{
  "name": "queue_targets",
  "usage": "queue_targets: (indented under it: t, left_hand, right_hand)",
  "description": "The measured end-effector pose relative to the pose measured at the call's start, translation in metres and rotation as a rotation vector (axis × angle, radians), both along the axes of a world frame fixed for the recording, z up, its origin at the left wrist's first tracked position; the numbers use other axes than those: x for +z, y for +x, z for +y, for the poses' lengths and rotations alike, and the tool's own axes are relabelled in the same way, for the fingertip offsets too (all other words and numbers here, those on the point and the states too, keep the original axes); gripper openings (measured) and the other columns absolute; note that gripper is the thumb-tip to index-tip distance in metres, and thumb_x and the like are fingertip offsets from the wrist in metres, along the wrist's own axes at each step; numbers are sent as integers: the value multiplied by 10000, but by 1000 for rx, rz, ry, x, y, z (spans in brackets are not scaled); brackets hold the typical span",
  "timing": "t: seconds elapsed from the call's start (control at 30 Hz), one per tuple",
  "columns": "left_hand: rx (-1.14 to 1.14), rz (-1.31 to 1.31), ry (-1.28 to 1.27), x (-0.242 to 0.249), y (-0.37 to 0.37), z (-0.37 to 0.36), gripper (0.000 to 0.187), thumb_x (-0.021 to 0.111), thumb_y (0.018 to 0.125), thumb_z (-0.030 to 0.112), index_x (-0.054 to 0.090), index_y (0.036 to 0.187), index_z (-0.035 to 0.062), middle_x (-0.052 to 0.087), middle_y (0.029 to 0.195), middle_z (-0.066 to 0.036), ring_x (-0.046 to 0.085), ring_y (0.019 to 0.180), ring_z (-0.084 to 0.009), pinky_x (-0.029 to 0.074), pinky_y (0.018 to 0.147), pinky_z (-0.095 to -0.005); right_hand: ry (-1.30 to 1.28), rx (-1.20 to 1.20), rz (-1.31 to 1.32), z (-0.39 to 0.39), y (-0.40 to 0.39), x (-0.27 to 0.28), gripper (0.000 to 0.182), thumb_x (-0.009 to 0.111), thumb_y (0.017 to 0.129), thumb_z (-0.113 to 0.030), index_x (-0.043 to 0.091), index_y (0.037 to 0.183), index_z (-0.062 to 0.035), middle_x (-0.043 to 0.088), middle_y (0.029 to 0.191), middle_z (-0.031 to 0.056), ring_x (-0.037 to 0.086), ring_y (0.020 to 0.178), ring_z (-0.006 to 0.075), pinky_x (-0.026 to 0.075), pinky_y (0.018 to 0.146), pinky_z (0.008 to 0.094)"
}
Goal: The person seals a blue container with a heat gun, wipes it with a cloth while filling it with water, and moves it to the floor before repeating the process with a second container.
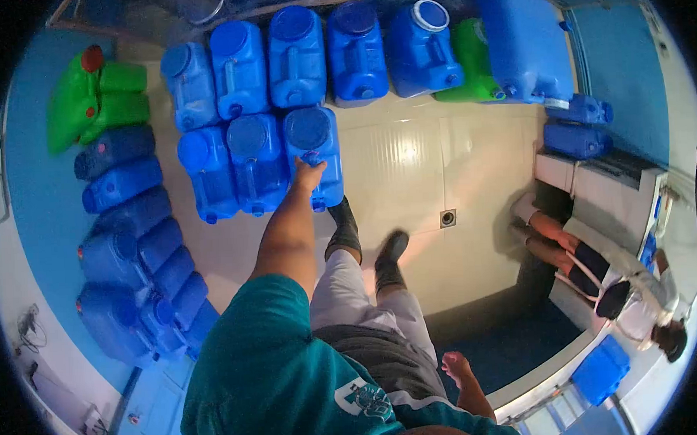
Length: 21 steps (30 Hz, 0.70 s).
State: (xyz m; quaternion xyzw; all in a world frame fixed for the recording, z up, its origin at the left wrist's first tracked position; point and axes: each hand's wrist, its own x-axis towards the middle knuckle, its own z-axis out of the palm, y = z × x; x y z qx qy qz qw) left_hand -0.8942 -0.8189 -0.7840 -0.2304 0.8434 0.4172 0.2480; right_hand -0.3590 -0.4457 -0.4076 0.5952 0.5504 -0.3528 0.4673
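My left hand [309, 174] is closed around the handle of a blue water jug [326, 144], the rightmost of three in the nearer row. This jug stands upright on the floor, close to my boot. Beside it, to the left, are a second blue jug [253, 167] and a third blue jug [206, 173]. Behind them runs a row of several blue jugs [296, 52], one with a white-rimmed cap [431, 15]. My right hand [455, 366] hangs low at my side, fingers loosely curled but apart, with nothing in it.
Green jugs stand at left [98, 104] and back right [470, 60], near a large blue container [524, 43]. More blue jugs [137, 265] line the left wall. A floor drain [448, 218] lies ahead. At right, another person [624, 291] works along a counter [600, 195].
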Motion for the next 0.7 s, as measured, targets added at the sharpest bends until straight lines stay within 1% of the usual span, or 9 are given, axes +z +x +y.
queue_targets:
  t: [0.07, 0.17, 0.3, 0.37, 0.4, 0.47, 0.5, 0.57, 0.7]
  left_hand:
    - [-343, -79, -302, -12, 1, 0, 858, 709, 865, 426, 379, 1424, -135, 515, 1360, -373, 523, 1254, -496, 424, 1079, -460]
    - [-39, -111, 60, 55, 17, -22, 697, 723, 866, 384, 491, 1310, -101, 582, 1263, -359, 568, 1198, -490, 460, 1024, -490]
    - [-58, 83, -25, 168, 69, -64, 603, 706, 869, 411, 559, 1225, -53, 650, 1152, -315, 624, 1111, -469, 491, 964, -497]
    - [-34, -12, -95, 229, 104, -85, 600, 693, 866, 423, 568, 1209, -53, 656, 1133, -311, 630, 1098, -465, 497, 952, -493]
    - [-94, -116, -111, 258, 123, -91, 599, 681, 864, 435, 577, 1194, -54, 662, 1114, -306, 636, 1086, -461, 503, 941, -489]
    - [63, -135, -157, 335, 168, -91, 597, 671, 859, 434, 585, 1181, -61, 668, 1097, -305, 641, 1077, -453, 507, 929, -489]
    - [103, -154, -162, 364, 196, -83, 596, 661, 854, 434, 594, 1169, -67, 673, 1080, -303, 647, 1068, -446, 512, 917, -488]
    - [337, -128, -195, 404, 268, -52, 576, 662, 846, 413, 600, 1166, -62, 676, 1057, -298, 655, 1038, -438, 513, 900, -492]
    - [888, -168, -245, 522, 372, 39, 503, 668, 839, 351, 622, 1163, -32, 688, 975, -273, 679, 947, -391, 519, 848, -483]
  right_hand:
    - [-14, 25, -7, 28, -36, -14, 352, 673, 965, -255, 629, 1215, -12, 708, 1021, 97, 690, 800, 186, 568, 729, 339]
    - [-48, 63, 116, 85, -74, -67, 352, 696, 945, -180, 605, 1254, -40, 687, 1084, 87, 682, 906, 190, 571, 757, 355]
    - [-219, 543, 239, 148, -207, -129, 343, 707, 917, -104, 590, 1233, -38, 675, 1101, 98, 665, 946, 212, 571, 753, 378]
    - [-477, 609, 586, 199, -276, -190, 286, 666, 923, -84, 599, 1194, -23, 682, 1045, 105, 666, 921, 214, 560, 743, 357]
    - [-275, 764, 456, 164, -346, -155, 176, 640, 938, -139, 639, 1078, -33, 682, 919, 93, 658, 839, 240, 546, 738, 356]
    - [-437, 1324, 763, 227, -419, -270, 241, 646, 945, -259, 651, 1053, -44, 682, 889, 116, 662, 782, 274, 562, 714, 382]
    - [-440, 1439, 792, 233, -473, -292, 336, 680, 940, -306, 641, 1143, -42, 696, 950, 112, 687, 799, 258, 585, 671, 382]
    - [-649, 2245, 989, 225, -594, -315, 318, 654, 927, -316, 670, 1149, -90, 709, 997, 149, 690, 845, 343, 578, 773, 436]
    - [-239, 2333, 554, 80, -723, -223, 293, 635, 898, -355, 713, 1085, -144, 706, 1004, 165, 682, 866, 370, 535, 866, 512]
